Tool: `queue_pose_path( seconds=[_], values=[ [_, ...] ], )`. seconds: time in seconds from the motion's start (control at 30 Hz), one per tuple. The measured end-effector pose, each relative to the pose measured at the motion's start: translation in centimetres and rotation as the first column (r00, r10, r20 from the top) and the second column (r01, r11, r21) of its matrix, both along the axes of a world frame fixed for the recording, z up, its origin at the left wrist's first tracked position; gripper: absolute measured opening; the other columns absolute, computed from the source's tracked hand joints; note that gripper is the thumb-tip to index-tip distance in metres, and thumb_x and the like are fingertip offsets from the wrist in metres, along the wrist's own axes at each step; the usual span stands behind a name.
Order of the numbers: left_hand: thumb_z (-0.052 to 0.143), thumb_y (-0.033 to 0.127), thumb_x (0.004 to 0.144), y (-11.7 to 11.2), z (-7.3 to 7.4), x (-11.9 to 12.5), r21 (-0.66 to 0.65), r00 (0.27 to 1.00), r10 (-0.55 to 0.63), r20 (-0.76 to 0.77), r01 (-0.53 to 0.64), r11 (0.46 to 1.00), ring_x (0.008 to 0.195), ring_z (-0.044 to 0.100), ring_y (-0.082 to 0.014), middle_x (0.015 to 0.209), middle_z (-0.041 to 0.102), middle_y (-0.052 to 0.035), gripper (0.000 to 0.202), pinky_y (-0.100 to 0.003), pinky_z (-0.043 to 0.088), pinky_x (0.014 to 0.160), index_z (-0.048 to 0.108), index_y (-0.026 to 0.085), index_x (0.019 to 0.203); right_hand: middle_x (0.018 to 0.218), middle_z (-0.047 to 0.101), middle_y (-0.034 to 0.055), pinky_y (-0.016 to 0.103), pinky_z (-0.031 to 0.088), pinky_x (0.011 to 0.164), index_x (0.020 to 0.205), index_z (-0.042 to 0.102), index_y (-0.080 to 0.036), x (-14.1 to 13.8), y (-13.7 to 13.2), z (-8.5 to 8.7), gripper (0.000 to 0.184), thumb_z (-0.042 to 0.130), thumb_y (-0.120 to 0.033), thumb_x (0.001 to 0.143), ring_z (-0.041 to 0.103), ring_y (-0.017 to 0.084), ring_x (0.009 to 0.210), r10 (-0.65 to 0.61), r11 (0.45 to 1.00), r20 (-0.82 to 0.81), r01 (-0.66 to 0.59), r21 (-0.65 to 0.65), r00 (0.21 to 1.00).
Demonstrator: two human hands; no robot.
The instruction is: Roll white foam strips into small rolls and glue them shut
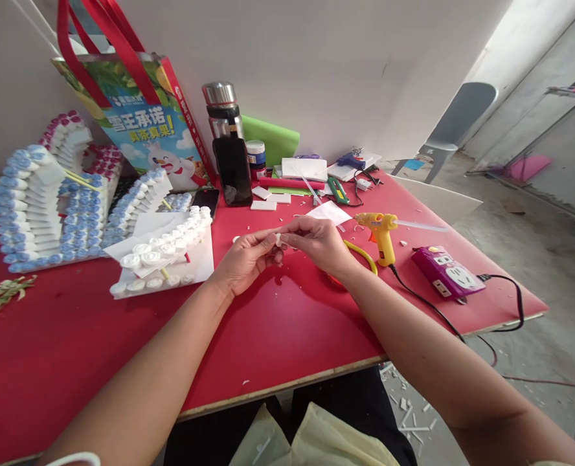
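Over the red table (278, 330), my left hand (246, 262) and my right hand (316, 243) meet, fingers pinched together on a small white rolled piece (278, 239). A white foam model (164, 252) studded with white rolled pieces sits just left of my left hand. A yellow glue gun (382, 233) stands upright right of my right hand, with yellow-handled scissors (362, 254) lying between them.
Blue-and-white foam models (49, 207) and a printed bag with red handles (142, 116) fill the back left. A steel flask (224, 110), a dark phone (232, 171), white foam bits and green sheets lie at the back. A purple power strip (445, 272) sits near the right edge.
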State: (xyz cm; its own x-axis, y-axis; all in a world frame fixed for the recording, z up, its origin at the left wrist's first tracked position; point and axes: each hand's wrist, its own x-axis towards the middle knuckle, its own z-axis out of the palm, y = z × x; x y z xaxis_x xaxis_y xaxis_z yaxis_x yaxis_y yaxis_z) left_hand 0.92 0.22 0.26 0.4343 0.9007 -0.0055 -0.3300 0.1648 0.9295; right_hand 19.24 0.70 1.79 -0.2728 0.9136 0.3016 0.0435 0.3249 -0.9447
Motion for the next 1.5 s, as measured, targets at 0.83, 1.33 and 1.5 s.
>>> queue_pose_path(
  seconds=[0.83,1.33,1.5],
  values=[
    [0.085,0.029,0.072,0.2,0.3,-0.2,0.085,0.957,0.260,-0.130,-0.250,0.964,0.063,0.055,-0.0095,0.075,0.068,-0.0034,0.020,-0.024,0.047,0.066,0.075,0.015,0.081,0.071,0.063,0.0002,0.027,0.043,0.060,0.078,0.061,-0.017,-0.2,0.3,-0.5,0.024,0.070,-0.039,0.082,0.057,0.012,0.060,-0.069,0.995,0.147,0.079,-0.063,0.987],
    [0.085,0.030,0.071,-0.7,1.1,0.7,0.154,0.939,0.323,-0.116,-0.305,0.940,0.063,0.059,-0.0110,0.076,0.070,-0.0028,0.022,-0.025,0.048,0.064,0.071,0.016,0.080,0.071,0.058,0.0021,0.028,0.038,0.061,0.076,0.063,-0.018,-0.5,-1.4,0.0,0.024,0.056,-0.031,0.094,0.049,0.014,0.065,-0.213,0.930,0.287,0.105,0.352,0.934],
    [0.079,0.032,0.077,-0.7,0.7,0.7,0.357,0.851,0.447,-0.275,-0.341,0.870,0.062,0.057,-0.0117,0.072,0.068,-0.0019,0.018,-0.025,0.047,0.063,0.070,0.016,0.080,0.072,0.060,0.0033,0.028,0.037,0.061,0.076,0.066,-0.018,-0.4,-1.0,-0.5,0.023,0.055,-0.028,0.094,0.050,0.014,0.064,-0.221,0.929,0.361,0.083,0.360,0.906]
  ],
)
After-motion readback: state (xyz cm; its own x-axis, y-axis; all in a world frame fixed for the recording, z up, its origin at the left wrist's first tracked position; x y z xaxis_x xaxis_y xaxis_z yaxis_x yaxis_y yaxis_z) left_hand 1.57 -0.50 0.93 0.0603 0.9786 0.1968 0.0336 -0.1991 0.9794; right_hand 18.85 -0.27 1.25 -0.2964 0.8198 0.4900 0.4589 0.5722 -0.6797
